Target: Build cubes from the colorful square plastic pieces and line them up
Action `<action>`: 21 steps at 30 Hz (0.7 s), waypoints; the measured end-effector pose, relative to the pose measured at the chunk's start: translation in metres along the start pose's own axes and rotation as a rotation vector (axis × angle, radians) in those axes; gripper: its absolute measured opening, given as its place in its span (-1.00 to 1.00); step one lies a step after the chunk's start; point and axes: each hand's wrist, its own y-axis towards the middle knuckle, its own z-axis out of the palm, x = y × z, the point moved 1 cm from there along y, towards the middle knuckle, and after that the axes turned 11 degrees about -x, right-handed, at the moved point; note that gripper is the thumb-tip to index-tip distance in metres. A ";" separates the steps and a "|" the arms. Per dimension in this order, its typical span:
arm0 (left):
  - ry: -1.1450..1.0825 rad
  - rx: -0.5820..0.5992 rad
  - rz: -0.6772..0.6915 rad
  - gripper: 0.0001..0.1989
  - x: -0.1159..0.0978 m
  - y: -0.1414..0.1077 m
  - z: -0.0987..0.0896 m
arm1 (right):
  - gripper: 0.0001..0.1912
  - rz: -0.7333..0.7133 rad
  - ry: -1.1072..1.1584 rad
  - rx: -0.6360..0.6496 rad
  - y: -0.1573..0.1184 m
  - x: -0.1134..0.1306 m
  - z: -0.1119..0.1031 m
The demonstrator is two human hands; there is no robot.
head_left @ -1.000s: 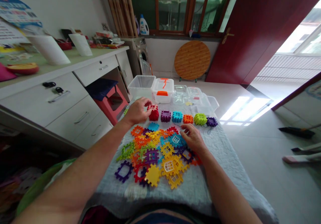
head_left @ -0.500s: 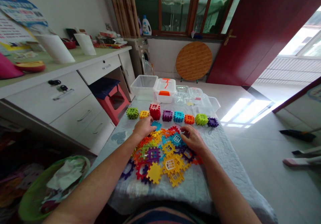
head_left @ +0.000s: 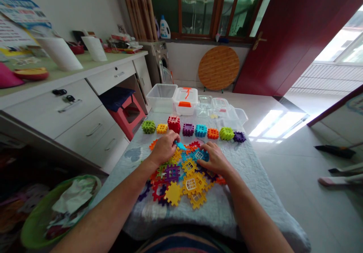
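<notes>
My left hand (head_left: 166, 146) pinches a light blue piece (head_left: 180, 145) at the back of a loose pile of notched plastic pieces. My right hand (head_left: 214, 158) has its fingers curved around a blue piece with a white window grid (head_left: 199, 154), at the pile's right side. Nearer to me lie a purple piece (head_left: 172, 173), a solid yellow piece (head_left: 173, 193) and several other yellow ones. Behind my hands stands a row of assembled blocks, among them a tall red one (head_left: 174, 124), a purple one (head_left: 188, 129) and a blue one (head_left: 200, 130).
Behind the row stand an open clear bin (head_left: 162, 97), a lidded box with an orange latch (head_left: 185, 101) and smaller clear containers (head_left: 204, 105). A pink stool (head_left: 129, 113) is left of the cloth-covered table (head_left: 249, 192); a green basket (head_left: 31, 228) is lower left.
My left hand has moved slightly right and now has the light blue piece raised and tilted. My right hand has moved a little left and closed in on the blue window piece.
</notes>
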 end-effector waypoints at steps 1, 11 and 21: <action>-0.011 0.051 0.017 -0.74 0.000 -0.003 0.000 | -0.61 -0.007 -0.028 0.011 -0.001 0.002 0.000; -0.044 0.097 -0.009 -0.62 0.004 -0.017 -0.019 | -0.72 -0.003 0.040 -0.006 -0.001 0.005 0.000; 0.059 0.191 -0.052 -0.67 -0.003 -0.025 -0.011 | -0.89 0.021 0.238 -0.314 0.000 0.002 -0.001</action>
